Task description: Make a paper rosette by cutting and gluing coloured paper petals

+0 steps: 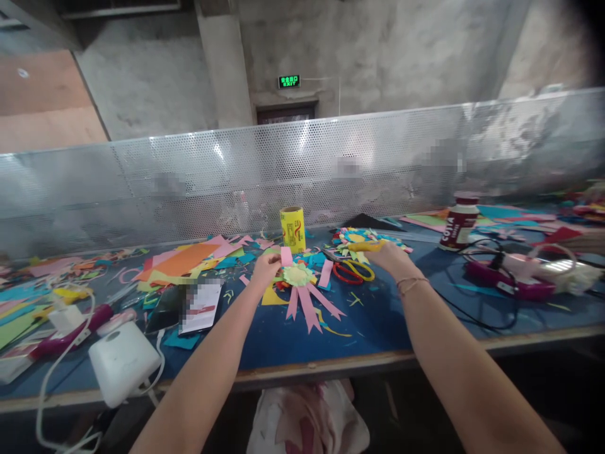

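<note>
My left hand (268, 267) pinches a pink paper strip (286, 256) just above a paper rosette (297, 275). Pink forked paper tails (309, 309) fan out below the rosette on the blue table. My right hand (385, 254) is closed round a yellow tool (363, 246), whose exact kind is unclear. Red and yellow-handled scissors (353, 271) lie between my hands. Another colourful paper rosette (358, 238) is behind them. A short pink strip (326, 273) rests right of the near rosette.
A yellow tape roll (293, 229) stands behind the rosette. Paper scraps (182, 260), a phone (201, 307) and a white charger (123, 359) are on the left. A dark red bottle (459, 222), cables and a purple power strip (508, 281) are on the right. A perforated metal screen (189, 183) runs behind.
</note>
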`<state>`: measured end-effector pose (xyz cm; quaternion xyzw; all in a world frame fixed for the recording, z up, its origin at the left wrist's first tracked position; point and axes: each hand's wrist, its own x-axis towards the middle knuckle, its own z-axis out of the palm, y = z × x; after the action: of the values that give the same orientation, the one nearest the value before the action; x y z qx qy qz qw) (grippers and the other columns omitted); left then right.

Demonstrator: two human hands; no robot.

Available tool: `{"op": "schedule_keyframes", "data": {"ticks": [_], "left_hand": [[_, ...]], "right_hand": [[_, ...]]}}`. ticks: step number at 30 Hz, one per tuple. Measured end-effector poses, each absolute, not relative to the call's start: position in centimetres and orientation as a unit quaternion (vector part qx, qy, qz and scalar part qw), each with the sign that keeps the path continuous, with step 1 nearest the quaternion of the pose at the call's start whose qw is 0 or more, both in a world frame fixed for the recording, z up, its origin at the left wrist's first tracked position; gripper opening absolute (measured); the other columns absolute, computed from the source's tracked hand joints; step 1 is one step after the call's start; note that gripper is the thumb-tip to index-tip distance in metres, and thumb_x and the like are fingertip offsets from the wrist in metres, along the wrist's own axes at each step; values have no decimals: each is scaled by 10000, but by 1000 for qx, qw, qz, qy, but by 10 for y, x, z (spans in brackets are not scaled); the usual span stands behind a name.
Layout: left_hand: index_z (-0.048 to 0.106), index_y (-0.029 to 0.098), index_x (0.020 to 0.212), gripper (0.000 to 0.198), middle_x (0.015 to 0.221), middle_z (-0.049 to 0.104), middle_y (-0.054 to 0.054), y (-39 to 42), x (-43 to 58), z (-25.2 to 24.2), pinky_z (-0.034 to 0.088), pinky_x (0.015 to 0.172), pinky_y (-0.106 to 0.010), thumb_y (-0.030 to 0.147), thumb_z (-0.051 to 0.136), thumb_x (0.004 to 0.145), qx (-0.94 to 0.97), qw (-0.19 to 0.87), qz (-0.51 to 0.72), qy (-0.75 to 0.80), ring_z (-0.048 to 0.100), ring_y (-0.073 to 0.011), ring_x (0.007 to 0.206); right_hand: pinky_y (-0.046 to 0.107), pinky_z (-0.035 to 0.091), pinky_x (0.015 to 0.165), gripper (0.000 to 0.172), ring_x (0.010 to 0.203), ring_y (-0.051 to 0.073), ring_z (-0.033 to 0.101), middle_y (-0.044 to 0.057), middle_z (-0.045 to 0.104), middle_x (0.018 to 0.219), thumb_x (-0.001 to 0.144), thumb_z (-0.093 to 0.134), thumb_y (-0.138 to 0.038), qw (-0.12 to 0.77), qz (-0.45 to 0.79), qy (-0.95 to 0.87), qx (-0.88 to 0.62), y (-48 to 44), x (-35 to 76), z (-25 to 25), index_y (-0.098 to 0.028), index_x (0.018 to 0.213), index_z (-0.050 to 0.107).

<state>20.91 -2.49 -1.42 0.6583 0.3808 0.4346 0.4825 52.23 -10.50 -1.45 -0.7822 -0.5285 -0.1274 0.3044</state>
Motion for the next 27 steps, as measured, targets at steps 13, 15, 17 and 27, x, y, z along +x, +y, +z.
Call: {"op": "schedule_keyframes", "data": {"ticks": [13,15,17,27], "left_hand": [[630,122,632,161,496,561,29,-38,217,-11,462,513,-198,11,514,644,656,509,394,394,529,-72,445],[624,119,614,161,490,558,29,-38,217,-11,458,510,-191,10,511,652,653,514,393,393,525,-66,440],[622,118,605,166,482,556,27,-39,217,-10,456,508,-188,8,508,655,650,519,393,391,524,-65,436],[625,126,586,170,460,543,29,-38,217,-9,455,515,-202,10,509,631,658,513,393,387,521,-78,437]], "right_hand": [[337,424,652,342,816,273,586,140,598,911,773,529,-387,389,-213,-610,-656,-104,440,-2,-149,1009,466],[336,419,642,315,792,266,584,141,594,904,792,516,-386,383,-216,-625,-645,-102,438,-5,-150,994,468],[328,412,628,276,764,252,582,138,592,895,804,507,-363,377,-213,-642,-633,-101,435,-6,-151,978,470],[280,364,551,200,693,217,583,122,607,841,832,495,-318,359,-243,-653,-621,-101,433,-7,-151,933,454]]}}
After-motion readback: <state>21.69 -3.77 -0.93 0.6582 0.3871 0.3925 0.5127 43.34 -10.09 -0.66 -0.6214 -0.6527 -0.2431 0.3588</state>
